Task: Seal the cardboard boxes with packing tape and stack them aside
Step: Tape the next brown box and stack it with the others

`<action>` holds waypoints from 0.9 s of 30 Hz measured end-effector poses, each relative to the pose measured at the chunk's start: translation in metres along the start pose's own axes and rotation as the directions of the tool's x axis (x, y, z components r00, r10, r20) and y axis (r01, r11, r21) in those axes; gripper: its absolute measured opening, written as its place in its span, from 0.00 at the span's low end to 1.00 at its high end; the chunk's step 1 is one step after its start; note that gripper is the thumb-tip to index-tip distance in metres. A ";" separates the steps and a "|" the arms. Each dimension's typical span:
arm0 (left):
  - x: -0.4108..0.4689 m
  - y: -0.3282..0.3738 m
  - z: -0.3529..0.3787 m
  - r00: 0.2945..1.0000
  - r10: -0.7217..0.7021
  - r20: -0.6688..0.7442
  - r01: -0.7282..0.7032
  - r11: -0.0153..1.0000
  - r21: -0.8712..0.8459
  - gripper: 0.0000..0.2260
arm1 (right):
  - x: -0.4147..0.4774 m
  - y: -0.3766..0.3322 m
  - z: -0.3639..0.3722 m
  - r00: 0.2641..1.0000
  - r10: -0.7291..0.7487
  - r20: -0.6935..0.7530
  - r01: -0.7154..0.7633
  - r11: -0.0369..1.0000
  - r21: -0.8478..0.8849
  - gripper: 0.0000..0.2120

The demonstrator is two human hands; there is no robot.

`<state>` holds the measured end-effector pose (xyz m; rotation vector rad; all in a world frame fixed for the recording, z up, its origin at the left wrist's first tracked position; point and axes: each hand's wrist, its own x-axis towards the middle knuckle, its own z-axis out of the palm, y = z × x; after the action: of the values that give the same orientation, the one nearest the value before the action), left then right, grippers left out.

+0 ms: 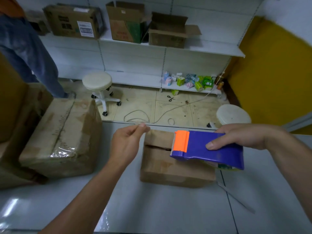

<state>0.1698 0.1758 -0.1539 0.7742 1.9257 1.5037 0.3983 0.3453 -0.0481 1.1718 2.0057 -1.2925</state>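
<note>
The box (168, 169) is plain brown. Over it, the dispenser (224, 152) is deep blue with an orange guard (181, 141). The tape (135, 127) at its far left corner is clear. Under it, the table (152, 208) is glossy pale grey. Left of it, the big box (62, 137) is paler tan with a shiny clear band. Beyond it are beige floor tiles (168, 112), a cream stool (97, 81), white shelves (135, 54), green, pink and blue packets (190, 81) and black scissors (170, 98). Right of it, the wall (273, 73) is yellow; far left, the jeans (28, 53) are blue.
</note>
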 end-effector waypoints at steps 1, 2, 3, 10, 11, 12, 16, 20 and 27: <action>-0.003 -0.003 -0.001 1.000 -0.014 -0.011 0.013 1.000 -0.022 0.09 | 0.002 -0.004 0.001 1.000 0.004 0.011 -0.004 1.000 -0.015 0.27; -0.005 -0.006 -0.001 0.999 -0.026 -0.027 0.025 0.999 -0.040 0.08 | 0.004 -0.008 0.001 1.000 0.010 0.020 -0.009 0.999 -0.034 0.27; -0.007 -0.009 -0.002 0.998 -0.046 -0.041 0.043 0.997 -0.059 0.08 | 0.006 -0.012 0.000 1.000 0.017 0.026 -0.015 0.998 -0.053 0.26; -0.012 -0.022 -0.002 0.985 -0.174 -0.014 0.170 0.973 -0.156 0.11 | 0.018 -0.024 -0.001 0.999 0.045 0.024 -0.042 0.994 -0.103 0.26; -0.012 -0.025 -0.001 0.981 -0.193 -0.013 0.189 0.968 -0.168 0.12 | 0.020 -0.024 -0.001 0.999 0.048 0.026 -0.044 0.993 -0.109 0.26; -0.012 -0.028 0.000 0.975 -0.221 -0.010 0.215 0.958 -0.188 0.12 | 0.021 -0.024 -0.001 0.998 0.049 0.031 -0.046 0.993 -0.112 0.26; -0.015 -0.036 0.002 0.956 -0.294 0.009 0.288 0.929 -0.232 0.13 | 0.023 -0.024 -0.002 0.997 0.059 0.040 -0.055 0.992 -0.110 0.26; -0.016 -0.043 0.003 0.937 -0.349 0.013 0.341 0.908 -0.244 0.14 | 0.028 -0.030 0.000 0.996 0.081 0.042 -0.075 0.988 -0.138 0.27; -0.020 -0.056 0.016 0.944 -0.329 0.034 0.326 0.907 -0.268 0.13 | 0.033 -0.036 0.002 0.994 0.102 0.045 -0.095 0.986 -0.138 0.25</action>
<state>0.1895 0.1604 -0.2099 0.3019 1.7057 1.5148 0.3501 0.3504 -0.0561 1.1467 1.9403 -1.1084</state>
